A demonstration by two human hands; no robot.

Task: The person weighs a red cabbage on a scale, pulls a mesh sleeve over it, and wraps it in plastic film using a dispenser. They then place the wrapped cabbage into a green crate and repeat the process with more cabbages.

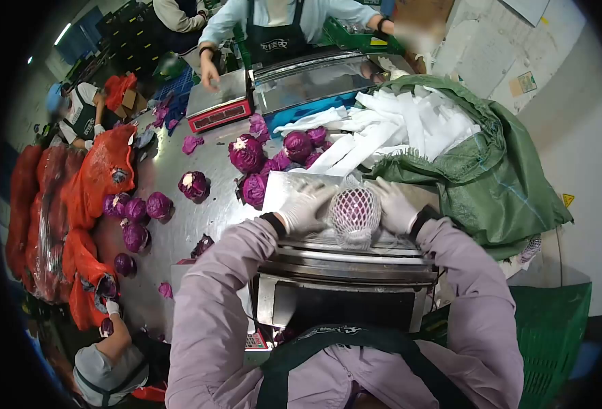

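Observation:
A purple cabbage [355, 208] in a white foam net [353, 237] sits on the metal top of the machine [284, 183] in front of me. On its left side is my left hand [306, 208], in a white glove, with fingers stretched toward the net. My right hand [395, 207], also gloved, is at the other side, fingers extended along the net's upper edge. Both hands look open, flanking the cabbage; slight blur hides whether the fingertips press on the net.
Beyond the machine are bare purple cabbages [246, 154] and a green sack [499, 184] spilling white foam nets [410, 123]. A scale [219, 102] stands farther back, near a co-worker [280, 34]. Red mesh sacks [103, 177] and another person [113, 358] are at left; a green crate [550, 334] is at right.

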